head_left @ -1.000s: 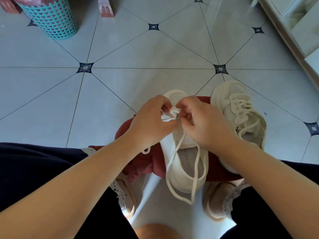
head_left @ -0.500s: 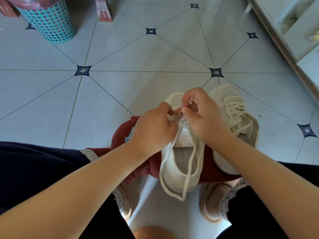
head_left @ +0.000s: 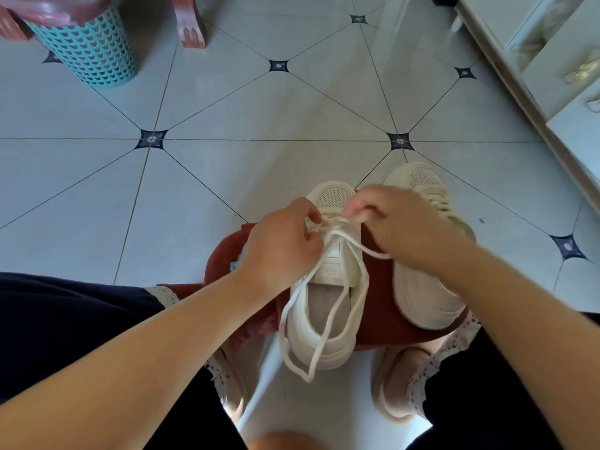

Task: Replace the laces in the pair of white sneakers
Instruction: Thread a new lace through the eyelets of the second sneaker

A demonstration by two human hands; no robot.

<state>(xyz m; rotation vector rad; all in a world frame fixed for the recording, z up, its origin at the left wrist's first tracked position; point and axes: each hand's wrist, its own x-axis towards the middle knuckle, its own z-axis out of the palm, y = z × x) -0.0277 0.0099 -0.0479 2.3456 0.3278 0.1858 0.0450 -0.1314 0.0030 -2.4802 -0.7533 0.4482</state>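
Note:
Two white sneakers stand side by side on a red cloth (head_left: pixel 383 306) on the floor. The left sneaker (head_left: pixel 328 303) has a white lace (head_left: pixel 324 323) threaded only near its toe, and the lace's two long ends trail loose over the heel. My left hand (head_left: pixel 285 245) pinches the lace at the sneaker's left eyelets. My right hand (head_left: pixel 396 219) pinches the lace at the right eyelets, near the toe. The right sneaker (head_left: pixel 425 287) is fully laced and partly hidden behind my right hand.
The floor is grey tile (head_left: pixel 259 125) with dark diamond insets. A turquoise perforated basket (head_left: pixel 87 43) stands at the far left, a reddish furniture leg (head_left: pixel 191 24) beside it. A pale cabinet (head_left: pixel 552 76) runs along the right. My knees and feet frame the cloth.
My right hand has moved forward toward the toe and pulled the lace across the sneaker. The loose lace ends have shifted and hang lower over the heel.

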